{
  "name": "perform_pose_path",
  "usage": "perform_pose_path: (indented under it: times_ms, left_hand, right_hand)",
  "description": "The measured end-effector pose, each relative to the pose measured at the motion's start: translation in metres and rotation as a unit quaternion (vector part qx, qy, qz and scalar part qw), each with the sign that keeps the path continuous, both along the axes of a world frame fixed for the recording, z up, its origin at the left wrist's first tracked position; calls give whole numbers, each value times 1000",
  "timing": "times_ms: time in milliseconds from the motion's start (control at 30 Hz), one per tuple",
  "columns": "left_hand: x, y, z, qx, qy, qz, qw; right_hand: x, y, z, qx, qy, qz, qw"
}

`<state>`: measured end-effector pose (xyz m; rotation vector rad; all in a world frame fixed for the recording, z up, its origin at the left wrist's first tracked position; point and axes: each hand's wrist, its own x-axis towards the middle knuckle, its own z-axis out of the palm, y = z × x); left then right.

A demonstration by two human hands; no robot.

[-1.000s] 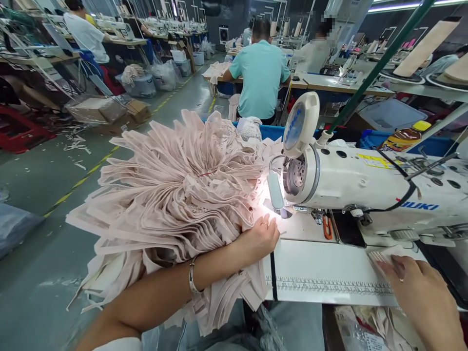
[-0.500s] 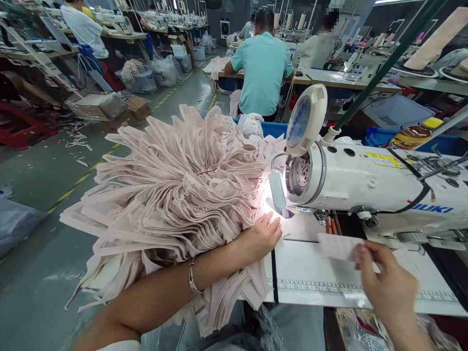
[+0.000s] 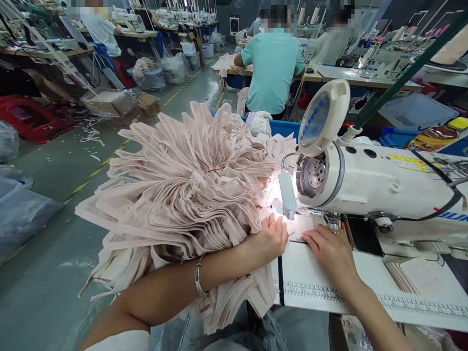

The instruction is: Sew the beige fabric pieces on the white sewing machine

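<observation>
A large bundle of pale pink fabric pieces (image 3: 183, 190), with lacy parts, fans out left of a white sewing machine (image 3: 380, 175). My left hand (image 3: 272, 238) reaches across the bundle, its fingers closed together on the fabric's edge just before the lit needle area. Opposite it, my right hand (image 3: 331, 251) holds a small pale rectangular piece (image 3: 302, 226) by its near edge, flat on the machine bed. That piece lies close to my left fingertips. The needle and presser foot are hard to make out behind the small lamp (image 3: 287, 190).
A stack of pale rectangular pieces (image 3: 411, 275) lies on the white table, above a printed ruler strip (image 3: 321, 291). A bottle (image 3: 435, 134) and a blue bin (image 3: 281, 127) stand behind the machine. A person in a turquoise shirt (image 3: 274, 68) sits ahead.
My right hand has moved left with the small pale piece, from above the table to the machine bed beside my left hand. The stack is now uncovered. The view has shifted slightly.
</observation>
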<state>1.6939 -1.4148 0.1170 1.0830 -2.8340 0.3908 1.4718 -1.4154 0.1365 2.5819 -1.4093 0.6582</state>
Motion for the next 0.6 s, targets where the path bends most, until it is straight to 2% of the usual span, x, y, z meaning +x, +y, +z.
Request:
perform_pose_path:
  times_ms: [67, 133, 300, 367, 500, 600]
  left_hand:
    - [0, -2, 1, -35, 3, -15, 999]
    - [1, -4, 3, -55, 6, -23, 998]
    - [2, -2, 12, -35, -7, -33, 999]
    - [2, -1, 14, -20, -4, -36, 999]
    - [0, -2, 15, 28, 25, -13, 999]
    - [0, -7, 12, 63, 69, -1, 996]
  right_hand:
    - [3, -6, 3, 17, 15, 11, 1000]
    - [2, -10, 6, 68, -8, 21, 997]
    - [-2, -11, 14, 182, -55, 24, 981]
    - [0, -8, 13, 173, -52, 15, 983]
    - [13, -7, 1, 93, -11, -6, 996]
    - [22, -16, -6, 123, -40, -31, 991]
